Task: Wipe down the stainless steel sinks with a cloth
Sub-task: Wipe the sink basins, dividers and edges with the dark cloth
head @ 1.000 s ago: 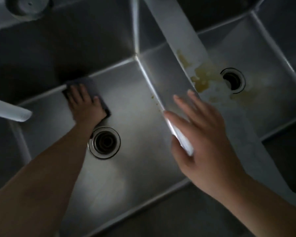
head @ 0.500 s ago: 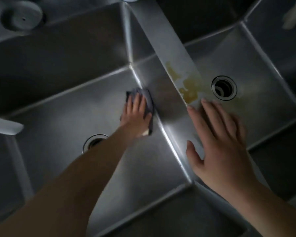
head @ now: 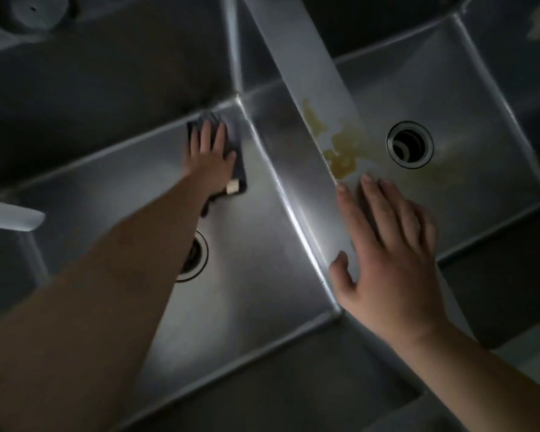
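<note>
Cloth (head: 238, 169), dark, soft and limp, pinned flat under left hand (head: 211, 160) in far right corner of left sink (head: 247, 275); best pressed with spread palm (likely slides easily on steel). Right hand (head: 387, 263) relaxed, fingers straight, resting on divider (head: 312, 73).

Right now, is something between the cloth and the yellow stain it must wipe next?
Yes. The raised divider between the basins separates the cloth, pressed under the left hand, from the yellow stain. The right hand rests beside the stain.
</note>
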